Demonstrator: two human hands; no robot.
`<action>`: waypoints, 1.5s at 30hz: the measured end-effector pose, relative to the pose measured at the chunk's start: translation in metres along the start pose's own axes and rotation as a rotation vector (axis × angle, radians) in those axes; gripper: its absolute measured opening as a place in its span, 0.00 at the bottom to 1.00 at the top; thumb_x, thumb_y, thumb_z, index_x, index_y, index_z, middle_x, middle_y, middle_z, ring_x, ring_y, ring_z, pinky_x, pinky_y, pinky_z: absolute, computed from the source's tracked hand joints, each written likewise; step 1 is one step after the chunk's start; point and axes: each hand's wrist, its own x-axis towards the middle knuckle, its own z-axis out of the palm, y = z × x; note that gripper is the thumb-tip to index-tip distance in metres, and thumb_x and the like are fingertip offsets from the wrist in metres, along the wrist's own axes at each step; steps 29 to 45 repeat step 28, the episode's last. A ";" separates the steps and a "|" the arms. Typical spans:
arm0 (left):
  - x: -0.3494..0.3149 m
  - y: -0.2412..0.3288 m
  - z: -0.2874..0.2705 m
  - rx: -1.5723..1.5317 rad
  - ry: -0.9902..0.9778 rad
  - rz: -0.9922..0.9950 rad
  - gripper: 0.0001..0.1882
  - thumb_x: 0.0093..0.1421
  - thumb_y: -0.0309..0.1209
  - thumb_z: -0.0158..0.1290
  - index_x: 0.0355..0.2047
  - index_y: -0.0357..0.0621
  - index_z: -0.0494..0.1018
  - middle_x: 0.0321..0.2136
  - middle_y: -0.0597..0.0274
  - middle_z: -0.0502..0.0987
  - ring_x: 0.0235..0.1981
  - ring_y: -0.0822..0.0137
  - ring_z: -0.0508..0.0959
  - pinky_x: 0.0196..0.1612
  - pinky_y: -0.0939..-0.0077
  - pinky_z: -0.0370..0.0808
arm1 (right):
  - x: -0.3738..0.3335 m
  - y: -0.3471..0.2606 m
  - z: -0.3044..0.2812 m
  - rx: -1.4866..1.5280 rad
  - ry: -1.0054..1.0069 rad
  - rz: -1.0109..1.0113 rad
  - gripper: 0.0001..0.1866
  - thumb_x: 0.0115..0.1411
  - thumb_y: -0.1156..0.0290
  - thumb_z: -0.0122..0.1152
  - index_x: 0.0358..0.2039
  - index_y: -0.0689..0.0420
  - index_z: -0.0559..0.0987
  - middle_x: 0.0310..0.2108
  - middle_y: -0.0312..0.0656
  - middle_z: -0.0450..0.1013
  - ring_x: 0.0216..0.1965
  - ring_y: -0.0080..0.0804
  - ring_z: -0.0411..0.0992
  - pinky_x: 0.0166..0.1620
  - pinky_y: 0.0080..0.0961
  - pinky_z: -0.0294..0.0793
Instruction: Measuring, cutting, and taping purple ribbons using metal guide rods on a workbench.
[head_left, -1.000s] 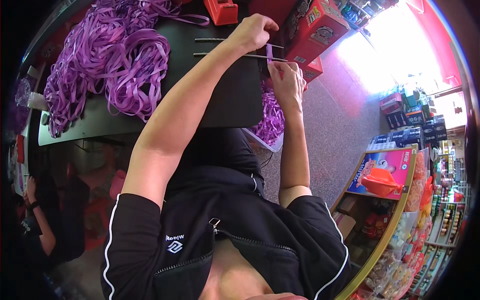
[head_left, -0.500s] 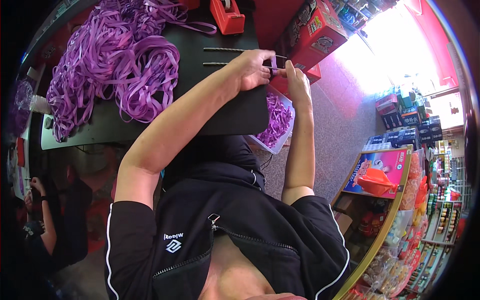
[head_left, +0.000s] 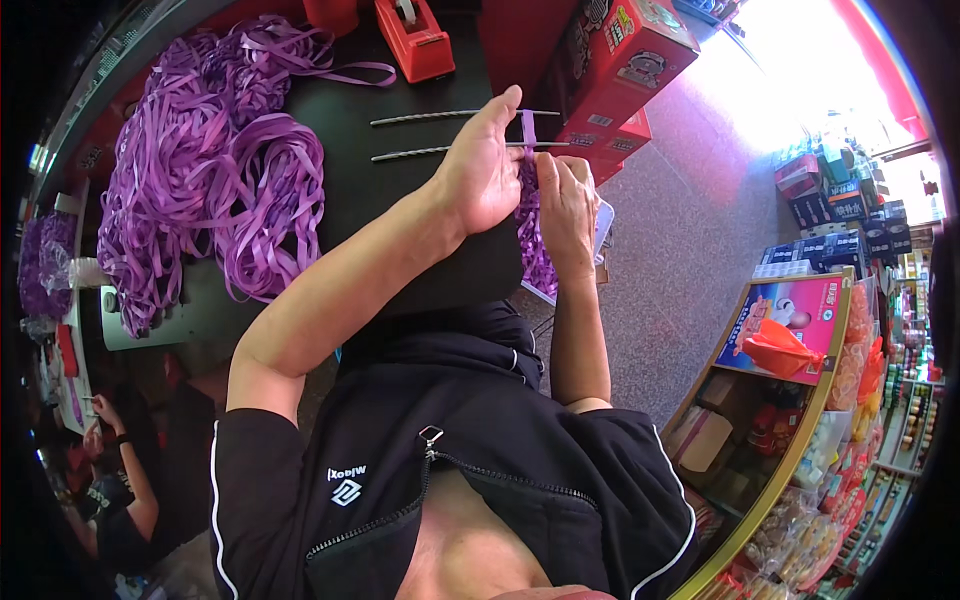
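Two thin metal rods (head_left: pixel 420 117) with twisted shanks stick out side by side over the black tabletop (head_left: pixel 450 272), pointing right. Around both of them, near their tips, passes a purple ribbon (head_left: pixel 529 128). My right hand (head_left: pixel 567 205) is closed, its thumb and fingers pinching the ribbon just below the lower rod. My left hand (head_left: pixel 485 170) is beside the rods with palm turned right, thumb raised and apart; its fingers are partly hidden near the ribbon. A big heap of loose purple ribbon (head_left: pixel 180 170) lies on the table to the left.
Below my right hand a pale plastic tub (head_left: pixel 603 222) holds purple ribbon pieces (head_left: pixel 537 262). An orange-red tape dispenser (head_left: pixel 425 55) stands at the table's far edge. Red cartons (head_left: pixel 635 60) are stacked beyond. A glass display case (head_left: pixel 745 420) stands right. Another person's hand (head_left: pixel 105 410) shows far left.
My left hand has released its closed grip near the rod tips and opened, thumb up. My right hand has moved down to below the lower rod. The whole view has shifted slightly.
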 end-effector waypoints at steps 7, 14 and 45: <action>-0.001 -0.007 0.005 0.017 -0.062 0.011 0.49 0.60 0.60 0.43 0.67 0.54 0.28 0.65 0.34 0.33 0.67 0.51 0.43 0.67 0.61 0.37 | 0.007 0.010 -0.001 0.132 -0.072 0.048 0.16 0.64 0.61 0.42 0.40 0.54 0.77 0.38 0.44 0.72 0.44 0.41 0.68 0.45 0.39 0.62; 0.002 -0.010 -0.012 -0.185 -0.037 0.036 0.45 0.60 0.61 0.42 0.68 0.58 0.35 0.65 0.32 0.32 0.68 0.49 0.40 0.67 0.61 0.35 | -0.003 -0.006 -0.011 0.075 -0.035 0.071 0.16 0.61 0.60 0.51 0.43 0.56 0.78 0.39 0.48 0.71 0.45 0.42 0.68 0.50 0.39 0.60; 0.000 -0.017 -0.013 0.001 -0.187 0.104 0.47 0.58 0.66 0.38 0.68 0.60 0.32 0.66 0.40 0.23 0.67 0.52 0.21 0.63 0.55 0.16 | 0.123 -0.053 -0.016 0.529 -0.270 -0.039 0.11 0.61 0.69 0.57 0.42 0.59 0.80 0.38 0.42 0.77 0.37 0.24 0.74 0.41 0.16 0.69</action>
